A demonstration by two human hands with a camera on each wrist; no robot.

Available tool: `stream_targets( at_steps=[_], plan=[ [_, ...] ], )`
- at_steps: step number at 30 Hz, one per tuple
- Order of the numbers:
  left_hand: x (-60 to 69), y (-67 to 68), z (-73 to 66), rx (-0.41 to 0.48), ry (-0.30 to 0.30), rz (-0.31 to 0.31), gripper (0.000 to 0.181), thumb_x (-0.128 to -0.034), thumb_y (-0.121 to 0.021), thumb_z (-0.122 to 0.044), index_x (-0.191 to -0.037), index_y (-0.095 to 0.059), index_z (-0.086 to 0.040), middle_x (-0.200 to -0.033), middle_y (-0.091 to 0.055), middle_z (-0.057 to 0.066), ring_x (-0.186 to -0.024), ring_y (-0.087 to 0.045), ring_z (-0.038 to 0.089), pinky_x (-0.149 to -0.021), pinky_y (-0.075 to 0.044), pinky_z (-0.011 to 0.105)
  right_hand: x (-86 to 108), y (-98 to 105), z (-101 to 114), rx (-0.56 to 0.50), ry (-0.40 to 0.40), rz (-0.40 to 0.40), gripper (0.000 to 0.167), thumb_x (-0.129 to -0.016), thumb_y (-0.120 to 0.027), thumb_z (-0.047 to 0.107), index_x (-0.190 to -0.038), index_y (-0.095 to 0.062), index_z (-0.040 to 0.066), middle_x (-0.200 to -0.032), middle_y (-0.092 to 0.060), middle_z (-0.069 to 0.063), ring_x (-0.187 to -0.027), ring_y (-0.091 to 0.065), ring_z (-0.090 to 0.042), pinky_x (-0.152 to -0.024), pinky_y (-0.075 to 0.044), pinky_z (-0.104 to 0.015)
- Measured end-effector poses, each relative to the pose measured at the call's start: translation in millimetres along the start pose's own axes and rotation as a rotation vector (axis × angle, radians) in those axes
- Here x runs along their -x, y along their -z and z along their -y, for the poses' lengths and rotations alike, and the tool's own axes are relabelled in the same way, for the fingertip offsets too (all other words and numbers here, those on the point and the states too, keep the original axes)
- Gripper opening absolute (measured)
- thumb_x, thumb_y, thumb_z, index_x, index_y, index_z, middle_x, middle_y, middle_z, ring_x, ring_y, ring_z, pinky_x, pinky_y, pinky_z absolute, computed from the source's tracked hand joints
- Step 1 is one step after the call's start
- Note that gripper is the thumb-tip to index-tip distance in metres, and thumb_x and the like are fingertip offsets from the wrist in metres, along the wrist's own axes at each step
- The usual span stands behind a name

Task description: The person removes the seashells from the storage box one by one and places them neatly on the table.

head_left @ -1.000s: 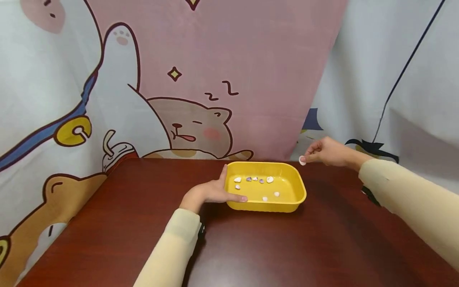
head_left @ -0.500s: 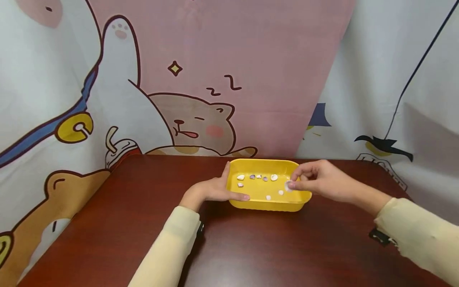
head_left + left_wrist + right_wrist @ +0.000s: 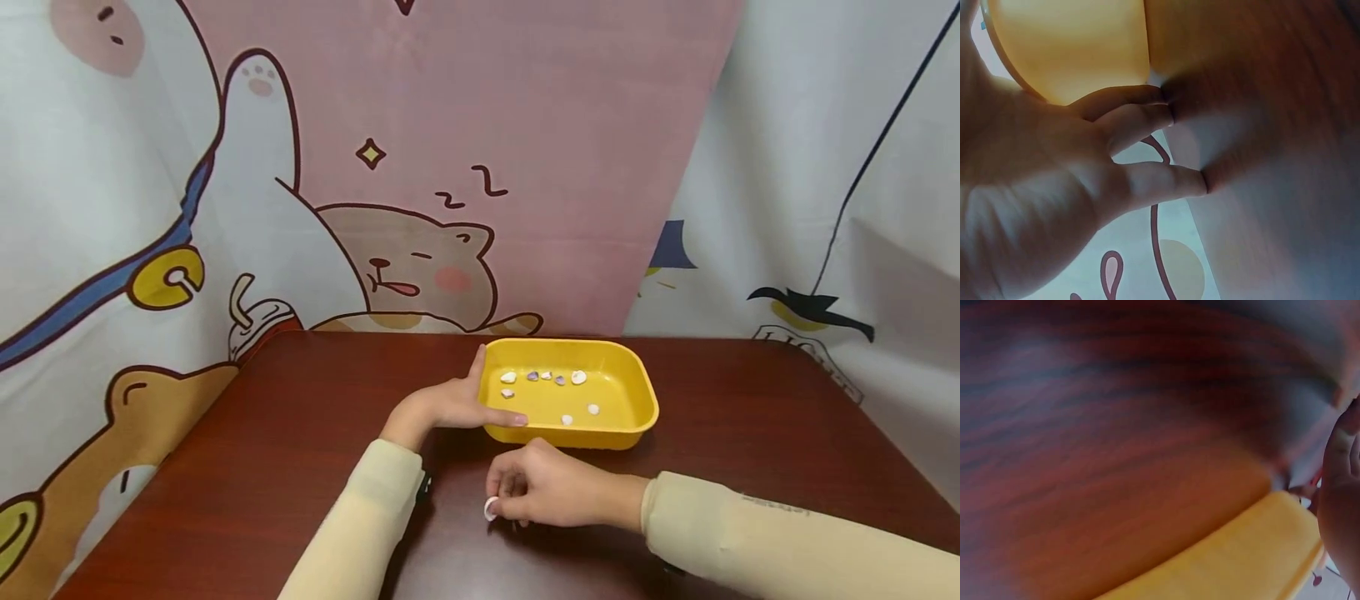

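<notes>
A yellow plastic tray sits on the table. Small white and purplish pieces that look like shells lie spread on its bottom. My left hand is spread against the tray's left end, thumb straight along the near rim. In the left wrist view its extended fingers point down to the tabletop, beside the tray wall. In front of the tray, my right hand pinches a small round white shell between thumb and fingers, low over the table. The right wrist view is blurred and hides the shell.
The dark reddish-brown table stretches around the tray on all sides. Behind it hangs a cloth backdrop with cartoon animals, which meets the table's far edge.
My right hand has carried the white shell from beyond the tray's right end, across its right side, to the table in front. The left hand and tray stay nearly in place.
</notes>
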State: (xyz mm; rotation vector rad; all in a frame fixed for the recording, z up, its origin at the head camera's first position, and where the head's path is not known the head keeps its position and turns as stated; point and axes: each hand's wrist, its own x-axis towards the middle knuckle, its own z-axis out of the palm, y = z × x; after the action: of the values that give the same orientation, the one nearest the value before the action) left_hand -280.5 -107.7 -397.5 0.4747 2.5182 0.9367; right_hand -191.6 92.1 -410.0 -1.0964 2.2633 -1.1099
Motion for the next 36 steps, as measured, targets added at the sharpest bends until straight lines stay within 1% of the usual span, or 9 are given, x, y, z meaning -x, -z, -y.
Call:
stream_targets(
  at_steps=[3, 6, 9, 13, 16, 21, 27, 29, 36],
  plan=[
    [-0.6, -0.7, -0.2, -0.01, -0.006, 0.007, 0.142, -0.0821, -0.08, -0.069, -0.168, 0.023, -0.02, -0.157, -0.054, 0.023, -0.124, -0.064, 0.027, -0.117, -0.046, 0.048, -9.9, -7, -3, 0.016, 0.012, -0.029, 0.012, -0.093, -0.075, 0.004, -0.093, -0.07, 0.014, -0.073, -0.072, 0.006, -0.06, -0.063, 0.003, -0.059, -0.058, -0.022],
    [-1.3, -0.4, 0.7, -0.016, -0.002, 0.008, 0.143, -0.0822, -0.079, -0.07, -0.168, 0.023, -0.02, -0.154, -0.057, 0.023, -0.124, -0.064, 0.026, -0.117, -0.046, 0.048, -18.8, -10, -6, 0.099, 0.044, -0.045, 0.016, -0.09, -0.075, 0.0, -0.093, -0.069, 0.015, -0.077, -0.071, 0.01, -0.068, -0.062, 0.007, -0.066, -0.057, -0.018],
    [-1.5, -0.1, -0.7, -0.015, -0.001, 0.006, 0.143, -0.0819, -0.08, -0.07, -0.168, 0.023, -0.021, -0.158, -0.053, 0.023, -0.129, -0.063, 0.027, -0.118, -0.044, 0.048, -23.8, -11, -8, 0.225, 0.1, -0.026, 0.015, -0.092, -0.076, 0.002, -0.093, -0.07, 0.016, -0.082, -0.071, 0.012, -0.075, -0.06, 0.009, -0.071, -0.053, -0.013],
    [-2.1, -0.9, -2.5, -0.024, 0.003, 0.004, 0.144, -0.0802, -0.079, -0.073, -0.169, 0.022, -0.022, -0.168, -0.04, 0.022, -0.138, -0.058, 0.03, -0.121, -0.042, 0.049, -24.7, -14, -10, 0.386, 0.195, 0.019, 0.014, -0.094, -0.074, 0.004, -0.098, -0.07, 0.016, -0.09, -0.069, 0.01, -0.079, -0.057, 0.009, -0.073, -0.049, -0.007],
    [-2.5, -1.6, -2.8, -0.028, 0.01, 0.001, 0.145, -0.0793, -0.079, -0.074, -0.169, 0.022, -0.023, -0.171, -0.036, 0.021, -0.14, -0.057, 0.031, -0.122, -0.041, 0.049, -22.2, -14, -8, 0.452, 0.212, 0.04, 0.02, -0.093, -0.072, 0.001, -0.106, -0.07, 0.015, -0.098, -0.069, 0.008, -0.082, -0.056, 0.008, -0.075, -0.048, -0.006],
    [-1.1, -1.3, -0.5, -0.008, 0.015, 0.001, 0.144, -0.0799, -0.079, -0.073, -0.169, 0.023, -0.024, -0.172, -0.034, 0.02, -0.141, -0.056, 0.032, -0.122, -0.04, 0.05, -19.4, -12, -4, 0.418, 0.137, 0.042, 0.026, -0.093, -0.068, -0.002, -0.114, -0.071, 0.013, -0.108, -0.07, 0.005, -0.088, -0.056, 0.005, -0.081, -0.05, -0.011],
    [-1.2, -1.1, 0.0, -0.013, 0.016, 0.0, 0.144, -0.0804, -0.079, -0.073, -0.169, 0.023, -0.022, -0.169, -0.039, 0.021, -0.137, -0.058, 0.031, -0.122, -0.041, 0.05, -15.9, -17, -6, 0.25, 0.064, -0.025, 0.01, -0.096, -0.074, 0.012, -0.106, -0.073, 0.013, -0.087, -0.063, 0.013, -0.076, -0.055, 0.006, -0.072, -0.05, -0.014],
    [-1.4, -1.0, -0.3, -0.019, 0.02, -0.003, 0.144, -0.0805, -0.078, -0.073, -0.168, 0.023, -0.022, -0.168, -0.04, 0.022, -0.137, -0.058, 0.03, -0.121, -0.041, 0.049, -15.6, -19, -7, 0.209, 0.037, -0.03, 0.01, -0.096, -0.078, 0.017, -0.104, -0.073, 0.014, -0.081, -0.06, 0.015, -0.071, -0.053, 0.007, -0.068, -0.048, -0.015],
    [-0.3, -0.8, -1.0, -0.026, 0.032, -0.01, 0.144, -0.08, -0.078, -0.075, -0.169, 0.022, -0.022, -0.166, -0.043, 0.023, -0.138, -0.058, 0.031, -0.121, -0.041, 0.051, -18.7, -24, -6, 0.196, -0.011, -0.041, 0.013, -0.094, -0.083, 0.022, -0.1, -0.074, 0.015, -0.075, -0.056, 0.014, -0.067, -0.048, 0.006, -0.064, -0.045, -0.016]
  ],
)
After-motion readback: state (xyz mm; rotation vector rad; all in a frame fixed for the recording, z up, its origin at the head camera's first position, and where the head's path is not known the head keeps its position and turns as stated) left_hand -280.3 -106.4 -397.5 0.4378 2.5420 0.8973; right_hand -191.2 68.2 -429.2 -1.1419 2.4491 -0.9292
